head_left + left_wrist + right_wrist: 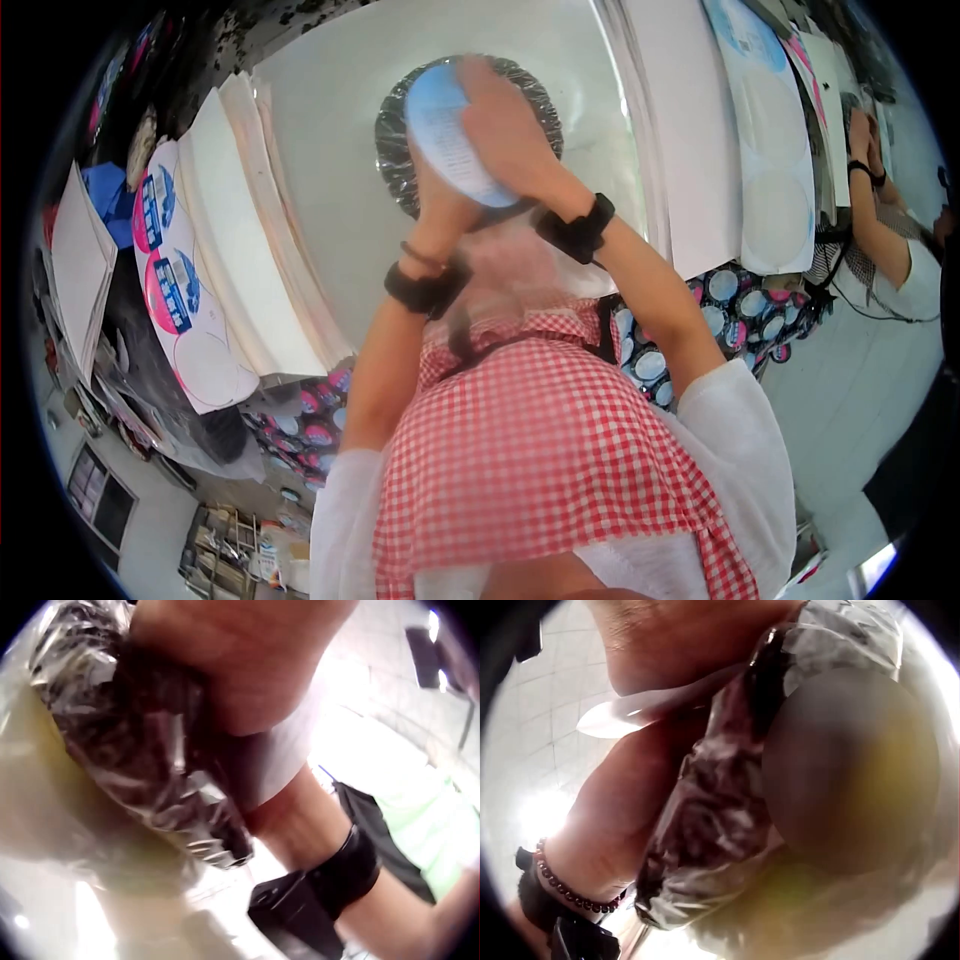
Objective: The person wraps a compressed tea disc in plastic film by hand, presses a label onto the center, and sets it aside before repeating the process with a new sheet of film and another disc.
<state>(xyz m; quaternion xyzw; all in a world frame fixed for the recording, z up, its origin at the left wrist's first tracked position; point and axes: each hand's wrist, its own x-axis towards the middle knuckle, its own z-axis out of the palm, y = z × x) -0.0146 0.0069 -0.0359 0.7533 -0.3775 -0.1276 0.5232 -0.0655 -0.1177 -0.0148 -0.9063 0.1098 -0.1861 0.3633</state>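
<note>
A round bundle in dark, shiny clear plastic point(395, 150) lies under both hands in the head view, its wrinkled wrap filling much of the left wrist view point(142, 742) and right wrist view point(712, 802). Over it is a tilted blue-and-white oval card point(438, 135). My right hand point(510, 135) lies on the card's upper face, blurred, its fingers extended toward the far edge. My left hand point(445, 205) is at the card's near left side, its fingers hidden by the card and bundle. The card's pale edge point(611, 720) shows between the two hands.
Stacked white sheets point(235, 220) and printed label sheets point(175, 290) are on the left. More white sheets point(695, 140) and a blue-topped label sheet point(765, 150) lie right. Another person's arm point(880, 235) appears far right. Round-patterned material point(725, 290) is beside the apron.
</note>
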